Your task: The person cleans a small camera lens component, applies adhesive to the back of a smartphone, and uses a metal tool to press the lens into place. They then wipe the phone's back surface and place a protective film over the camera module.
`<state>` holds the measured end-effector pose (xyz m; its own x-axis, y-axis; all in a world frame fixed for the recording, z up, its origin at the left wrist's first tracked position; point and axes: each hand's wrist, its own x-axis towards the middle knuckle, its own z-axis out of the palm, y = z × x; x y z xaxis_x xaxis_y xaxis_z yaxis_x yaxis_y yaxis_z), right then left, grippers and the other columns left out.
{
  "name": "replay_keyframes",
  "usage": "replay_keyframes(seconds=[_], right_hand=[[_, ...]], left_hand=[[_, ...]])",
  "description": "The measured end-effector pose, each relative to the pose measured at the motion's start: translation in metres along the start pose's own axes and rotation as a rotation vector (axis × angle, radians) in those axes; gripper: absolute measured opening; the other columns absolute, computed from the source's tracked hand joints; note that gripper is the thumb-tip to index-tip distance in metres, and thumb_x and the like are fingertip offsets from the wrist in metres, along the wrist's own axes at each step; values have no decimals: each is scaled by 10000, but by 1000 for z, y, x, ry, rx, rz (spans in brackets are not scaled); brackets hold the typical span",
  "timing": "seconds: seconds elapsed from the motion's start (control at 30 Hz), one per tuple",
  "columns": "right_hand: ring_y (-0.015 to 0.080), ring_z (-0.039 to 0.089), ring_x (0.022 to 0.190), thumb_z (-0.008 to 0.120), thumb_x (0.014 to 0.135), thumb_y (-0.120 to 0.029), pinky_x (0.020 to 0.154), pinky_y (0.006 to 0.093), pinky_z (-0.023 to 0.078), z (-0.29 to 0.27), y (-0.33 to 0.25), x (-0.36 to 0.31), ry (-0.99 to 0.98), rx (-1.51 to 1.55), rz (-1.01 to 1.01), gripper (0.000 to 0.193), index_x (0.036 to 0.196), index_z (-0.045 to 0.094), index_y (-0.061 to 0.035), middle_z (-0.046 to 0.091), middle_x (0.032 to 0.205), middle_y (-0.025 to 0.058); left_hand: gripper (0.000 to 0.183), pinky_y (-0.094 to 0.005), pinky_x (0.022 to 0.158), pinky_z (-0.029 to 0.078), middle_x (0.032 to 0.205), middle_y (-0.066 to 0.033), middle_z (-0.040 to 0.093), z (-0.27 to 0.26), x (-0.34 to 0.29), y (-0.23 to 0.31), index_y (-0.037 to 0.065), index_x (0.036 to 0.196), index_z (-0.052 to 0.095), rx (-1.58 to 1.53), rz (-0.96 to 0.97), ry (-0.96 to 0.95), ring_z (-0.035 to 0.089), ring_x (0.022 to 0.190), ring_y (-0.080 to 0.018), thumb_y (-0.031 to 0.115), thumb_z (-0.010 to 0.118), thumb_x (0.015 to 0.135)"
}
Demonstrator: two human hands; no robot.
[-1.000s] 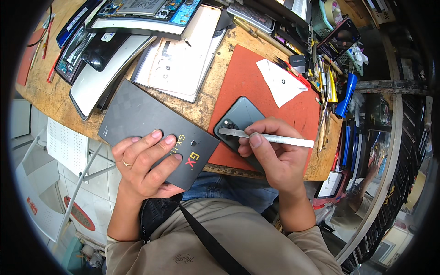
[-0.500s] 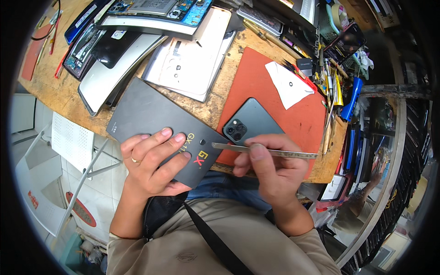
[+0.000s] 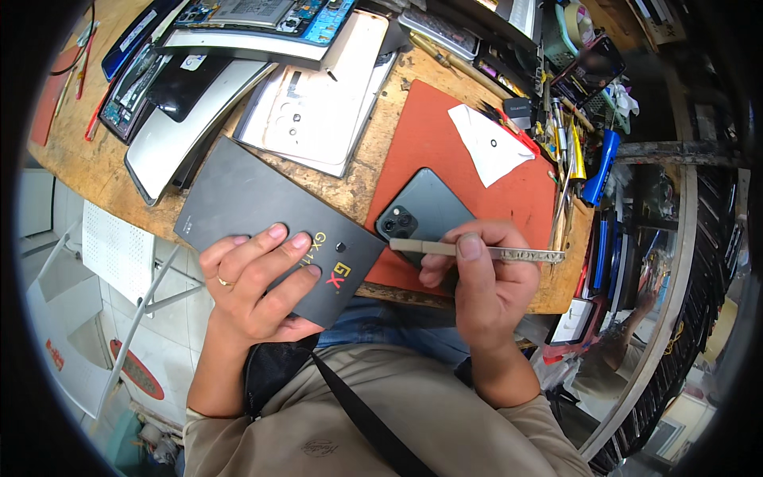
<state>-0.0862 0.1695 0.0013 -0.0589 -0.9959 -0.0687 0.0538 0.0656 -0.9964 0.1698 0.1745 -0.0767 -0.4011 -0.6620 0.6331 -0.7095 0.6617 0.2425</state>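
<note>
A flat dark grey box [image 3: 238, 187] with gold and red print is gripped at its near side by my left hand [image 3: 258, 290]. Four fingers lie across its top face; the thumb is mostly hidden. Between thumb and fingers, my right hand [image 3: 494, 286] pinches a thin flat metal strip [image 3: 528, 255], held roughly level. The strip's left tip is close to the box's right corner; whether they touch I cannot tell. Below and behind the strip, a dark green phone [image 3: 439, 199] with a triple camera lies back up on a red mat [image 3: 417, 131], partly covered by my right hand.
Phone frames, circuit boards and white panels [image 3: 310, 103] are piled at the far left of the wooden bench [image 3: 381, 99]. A white cloth piece [image 3: 489, 155] rests on the mat. Tweezers, a blue tube [image 3: 602, 171] and other tools crowd the right edge.
My right hand has moved slightly right and turned the metal strip, so its tip no longer overlaps the box. The box stays in my left hand; the whole view has shifted a little.
</note>
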Motion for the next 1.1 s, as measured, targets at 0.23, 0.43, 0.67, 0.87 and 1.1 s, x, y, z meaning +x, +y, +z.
replay_keyframes(seconds=[0.23, 0.43, 0.67, 0.87, 1.1], right_hand=[[134, 715, 838, 597, 1056, -80, 757, 265, 618, -2, 6, 4, -17, -71, -49, 176, 1126, 639, 77, 714, 953, 131], [144, 722, 844, 611, 1045, -64, 747, 265, 622, -3, 6, 7, -63, -143, -86, 174, 1095, 670, 91, 708, 968, 128], [153, 726, 821, 622, 1037, -53, 711, 264, 618, -2, 6, 8, -63, -182, -104, 163, 1077, 678, 95, 707, 953, 137], [146, 725, 811, 622, 1037, -53, 696, 262, 617, -2, 7, 9, -70, -200, -106, 162, 1076, 677, 94, 709, 942, 132], [149, 725, 814, 620, 1038, -59, 724, 265, 620, -1, 7, 5, 12, -78, -96, 163, 1075, 681, 87, 713, 938, 131]], left_hand=[[481, -386, 931, 390, 1180, 1, 741, 0, 1, 0, 221, 1026, 708, 9, 5, 4, 642, 1153, -201, 653, 498, 997], [475, -389, 939, 390, 1179, 3, 741, 0, 1, 1, 223, 1020, 706, 15, -7, 0, 640, 1157, -200, 654, 510, 990], [483, -390, 942, 388, 1178, 4, 743, 0, 0, 0, 224, 1020, 708, 6, -8, 2, 643, 1155, -200, 654, 489, 1003], [484, -390, 942, 388, 1174, 4, 744, 0, 0, 0, 223, 1024, 708, 10, -6, 0, 642, 1157, -199, 655, 490, 1002], [479, -389, 951, 384, 1183, 4, 742, 0, 1, 1, 222, 1023, 709, 7, -10, -4, 639, 1163, -196, 652, 500, 997]])
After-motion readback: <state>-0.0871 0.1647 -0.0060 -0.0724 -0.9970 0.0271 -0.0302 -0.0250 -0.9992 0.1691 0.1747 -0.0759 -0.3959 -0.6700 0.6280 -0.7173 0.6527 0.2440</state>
